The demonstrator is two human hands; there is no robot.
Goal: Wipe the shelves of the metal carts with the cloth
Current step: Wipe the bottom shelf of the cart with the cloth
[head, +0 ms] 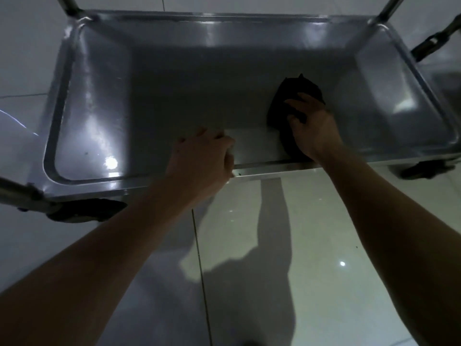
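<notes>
The wiping looks mid-way on this one shelf (174, 96) of the metal cart: the dark cloth (291, 101) lies on its right-centre, near the front rim, while the shelf's left half and far corners seem still to do. The right hand (314, 128) presses the cloth flat with spread fingers; the left hand (202, 158) curls over the front rim, steadying. The cloth's long axis runs from the front rim toward the back.

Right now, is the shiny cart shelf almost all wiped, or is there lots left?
Hard to tell what is already clean; the shelf gleams all over. In hand: the right hand presses the dark cloth flat on the shelf's near right part, while the left hand grips the front rim. The left half and far edge are away from the cloth.
</notes>
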